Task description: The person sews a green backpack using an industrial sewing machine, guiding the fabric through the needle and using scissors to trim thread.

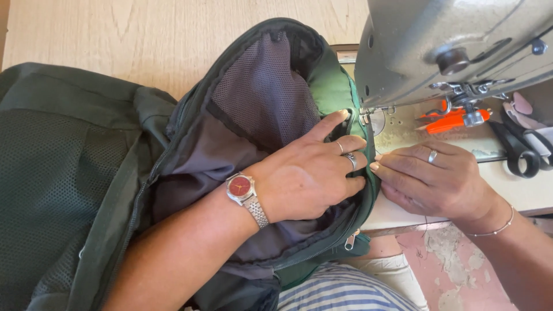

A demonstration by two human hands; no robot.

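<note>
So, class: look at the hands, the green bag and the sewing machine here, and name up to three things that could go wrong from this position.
1. The left hand has its index fingertip close beside the needle area of the sewing machine; it could be pricked.
2. The right hand presses the green bag edge nearby; bulky fabric might bunch or drag the seam crooked.
3. The dangling zipper pull could snag on the table edge.

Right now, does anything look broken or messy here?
Yes. The pink floor below the table edge is chipped, with pale patches where its coating has flaked off. The green backpack, the left hand and the right hand at the sewing machine look fine.
</note>
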